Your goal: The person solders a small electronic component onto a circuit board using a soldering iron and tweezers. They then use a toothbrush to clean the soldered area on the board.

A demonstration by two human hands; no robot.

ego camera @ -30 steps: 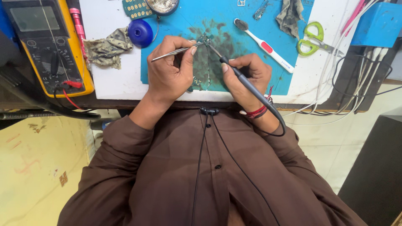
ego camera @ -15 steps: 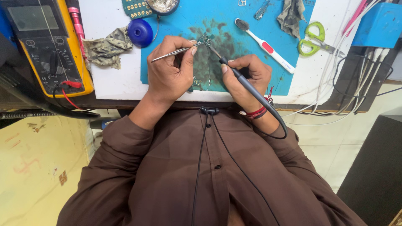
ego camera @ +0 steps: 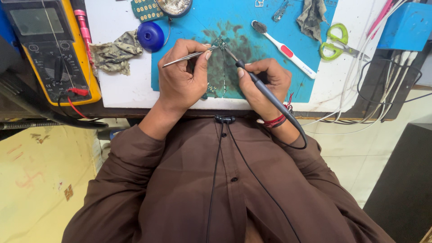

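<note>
Looking down past a brown buttoned shirt (ego camera: 225, 193), the left hand (ego camera: 180, 78) pinches thin metal tweezers (ego camera: 189, 57), and the right hand (ego camera: 265, 83) grips a dark pen-shaped soldering iron (ego camera: 265, 92) with a cord. Both tips meet at a small green circuit board (ego camera: 220, 43) on a stained blue mat (ego camera: 252, 27) covering the white table (ego camera: 121, 87). Farther off lie a white-and-red toothbrush (ego camera: 283, 47), green-handled scissors (ego camera: 335, 42), a round blue container (ego camera: 150, 36), crumpled rags (ego camera: 114, 54) and a yellow multimeter (ego camera: 54, 49) at the left.
</note>
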